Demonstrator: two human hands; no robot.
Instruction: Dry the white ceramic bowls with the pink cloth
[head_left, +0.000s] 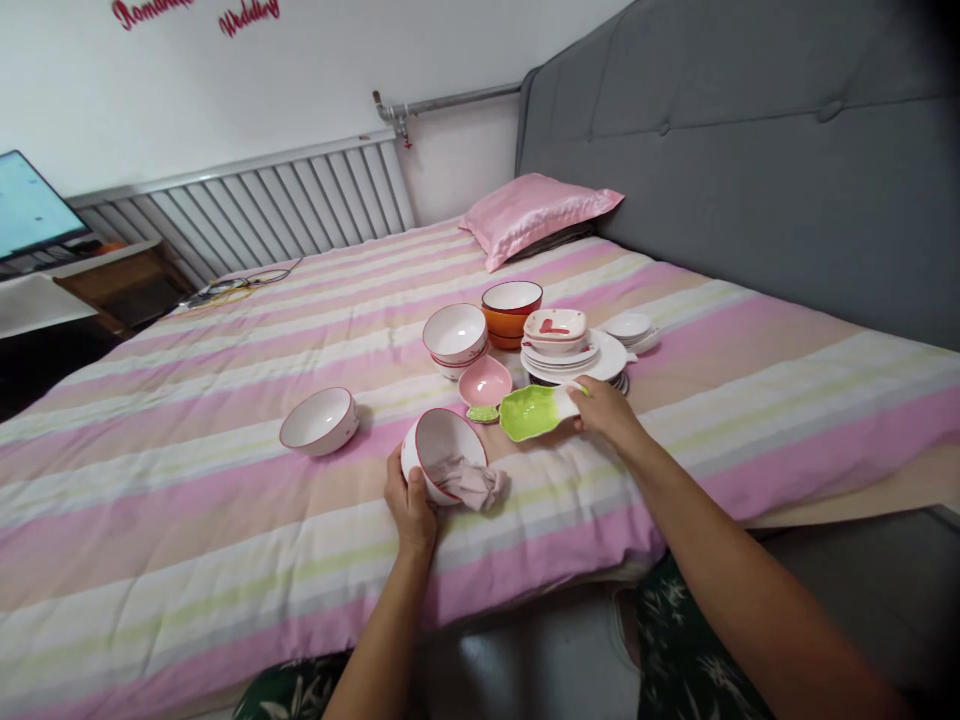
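My left hand [409, 503] grips a white bowl with a red rim [439, 445], tilted on its side on the bed, and a beige cloth [472, 482] hangs out of it. My right hand [604, 408] holds the white end of a green leaf-shaped dish [531, 411] just above the bedspread. Close behind sit a small pink dish [485, 382], a stack of white bowls [454, 335], an orange bowl [511, 308] and a stack of white plates [574, 358] topped by a small red-patterned dish [555, 326].
A lone white bowl [319, 420] stands to the left on the striped bedspread [225, 480]. A pink pillow [536, 212] lies by the grey headboard [750, 150]. Cables [240, 285] lie at the bed's far edge near a radiator [247, 205].
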